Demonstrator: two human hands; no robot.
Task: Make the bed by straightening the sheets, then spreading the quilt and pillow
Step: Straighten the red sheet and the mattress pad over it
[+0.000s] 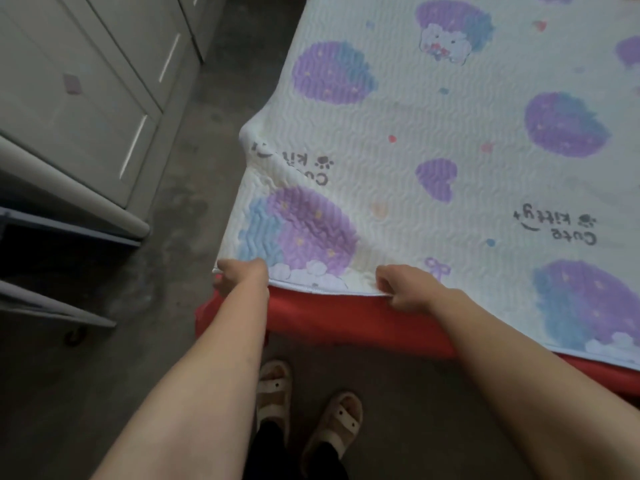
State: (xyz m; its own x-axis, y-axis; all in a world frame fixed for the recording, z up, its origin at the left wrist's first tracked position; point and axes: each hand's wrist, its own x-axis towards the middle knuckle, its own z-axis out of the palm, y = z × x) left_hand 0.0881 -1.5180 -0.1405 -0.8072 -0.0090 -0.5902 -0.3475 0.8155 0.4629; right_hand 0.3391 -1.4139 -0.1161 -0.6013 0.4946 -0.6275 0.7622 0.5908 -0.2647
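At the near edge of the printed sheet [433, 133], the left hand [242, 273] and right hand [403, 289] each clamp curled fingers on its hem, over red bedding [346, 317], beside closed cabinet drawers [86, 109].

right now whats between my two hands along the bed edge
Only the printed sheet, its hem lying over the red underlay, spans from left hand to right hand; head view.
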